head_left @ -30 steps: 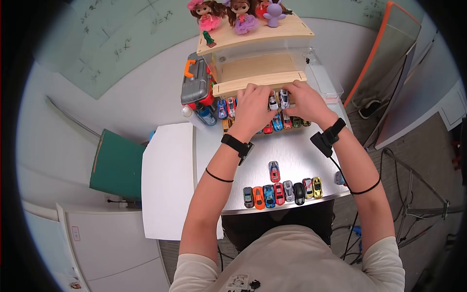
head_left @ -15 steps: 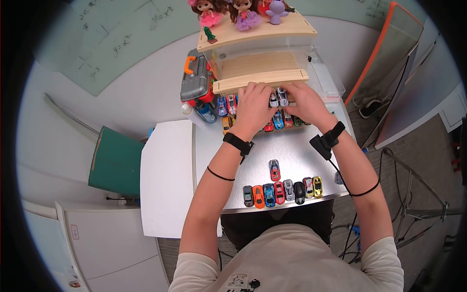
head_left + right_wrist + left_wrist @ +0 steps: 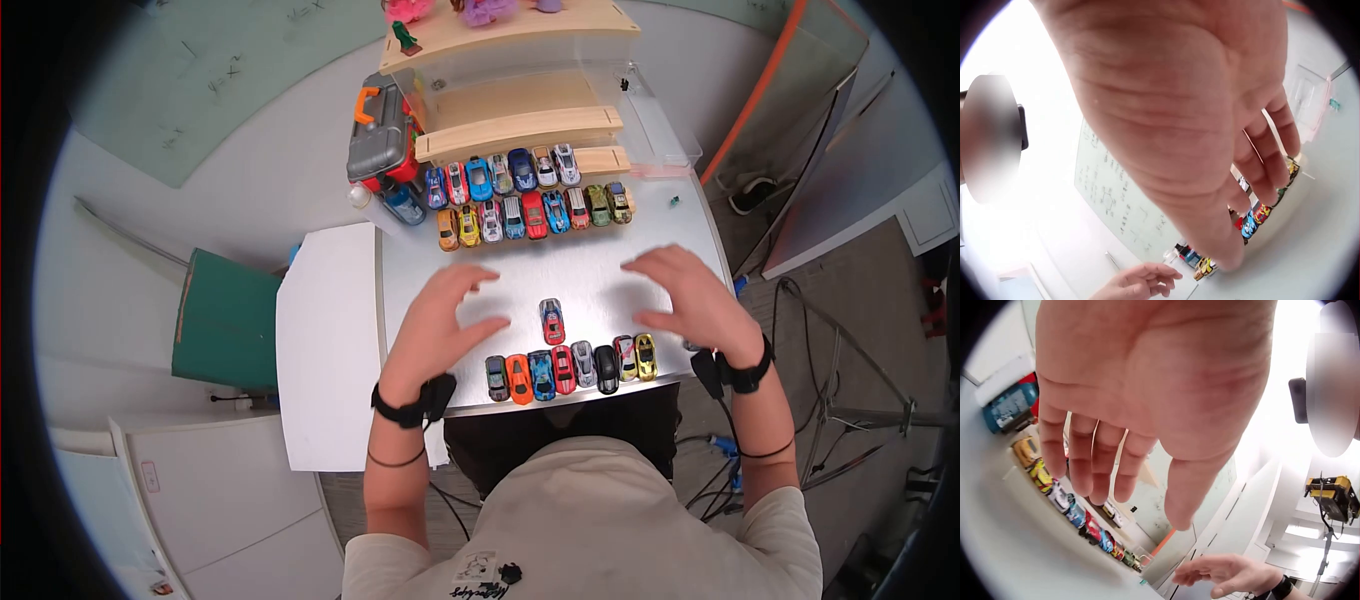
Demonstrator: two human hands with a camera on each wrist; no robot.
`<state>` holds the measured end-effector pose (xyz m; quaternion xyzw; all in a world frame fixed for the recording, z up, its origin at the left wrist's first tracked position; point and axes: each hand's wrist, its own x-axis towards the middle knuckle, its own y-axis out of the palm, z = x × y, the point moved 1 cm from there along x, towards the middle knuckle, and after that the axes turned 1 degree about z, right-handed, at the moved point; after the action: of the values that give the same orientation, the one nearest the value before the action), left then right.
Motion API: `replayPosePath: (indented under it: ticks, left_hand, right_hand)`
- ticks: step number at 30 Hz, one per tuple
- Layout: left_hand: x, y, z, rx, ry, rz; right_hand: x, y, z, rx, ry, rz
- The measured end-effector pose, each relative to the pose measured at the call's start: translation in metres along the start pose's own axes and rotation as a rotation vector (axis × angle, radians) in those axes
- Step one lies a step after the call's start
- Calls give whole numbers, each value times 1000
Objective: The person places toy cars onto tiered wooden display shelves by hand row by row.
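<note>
My left hand (image 3: 440,325) hovers over the left part of the metal table, fingers loosely spread and holding nothing. Across from it, my right hand (image 3: 700,305) is likewise empty, thumb apart from the fingers. Between them a single red and blue toy car (image 3: 552,322) lies on the tabletop. Just in front of it, a row of several toy cars, with an orange car (image 3: 518,378) among them, lines the near edge. Farther back stand two more rows; a white toy car (image 3: 566,165) ends the upper one, and an orange-yellow car (image 3: 447,229) starts the lower one.
Behind the car rows rises a wooden stepped shelf (image 3: 520,133) with dolls on top. A grey toolbox (image 3: 382,135) and a blue bottle (image 3: 404,205) stand left of it. White board (image 3: 325,350) lies along the table's left side. A clear plastic bin (image 3: 655,130) sits back right.
Both hands have drawn back from the white car at the back rows toward me and spread apart, leaving it at the upper row's right end. The head view has tilted slightly down.
</note>
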<state>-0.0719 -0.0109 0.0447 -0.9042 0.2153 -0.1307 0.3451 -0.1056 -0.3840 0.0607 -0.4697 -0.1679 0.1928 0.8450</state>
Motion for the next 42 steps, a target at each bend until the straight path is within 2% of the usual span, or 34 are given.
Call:
replayPosePath:
  ticks: [5,8,13,24,26,27,31,32,35,38,42]
  left_hand:
    - [-67,33,11,27,-77,107]
    - [-85,45,-1,59,-123,104]
    - [-90,50,-1,114,-141,106]
    - [-86,46,7,161,-81,112]
    - [-80,34,6,155,-81,50]
    - [-75,31,5,156,-80,49]
    - [-9,6,-20,193,111,-92]
    - [15,7,-20,221,211,-148]
    - [85,20,-32,274,291,-213]
    - [145,38,-44,318,320,-255]
    - [192,56,-48,395,334,-266]
  right_hand:
    - [-54,22,11,-17,47,151]
    - [-69,35,18,-50,86,148]
    - [-72,43,18,-74,148,104]
    - [-62,38,11,-101,83,84]
    - [-56,28,5,-106,77,59]
    - [-49,19,-1,-115,79,33]
    - [-10,-15,-21,-129,55,-123]
    - [4,-21,-28,-122,58,-137]
    - [48,-31,-51,-126,60,-185]
    - [85,-33,-64,-118,61,-259]
    - [115,-24,-82,-127,87,-316]
